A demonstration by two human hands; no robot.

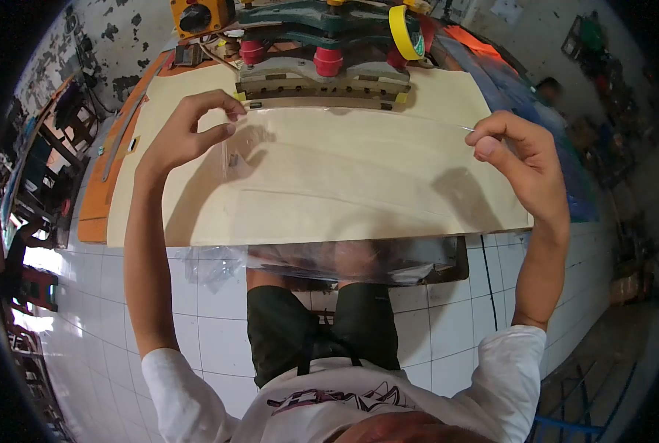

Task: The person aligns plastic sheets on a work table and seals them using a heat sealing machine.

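Note:
A wide sheet of clear plastic film stretches over the cream tabletop, its far edge running just in front of a machine's clamp bar. My left hand is closed at the film's far left corner, thumb and fingertips curled close around the edge. At the far right corner, my right hand pinches the film between thumb and fingers, slightly raised from the table. The machine has a dark green frame, red round parts and a long metal bar facing me.
A yellow tape roll leans at the machine's right. An orange control box with a black knob stands at its left. A metal ruler lies along the table's left side. More clear plastic hangs below the near edge, over my legs.

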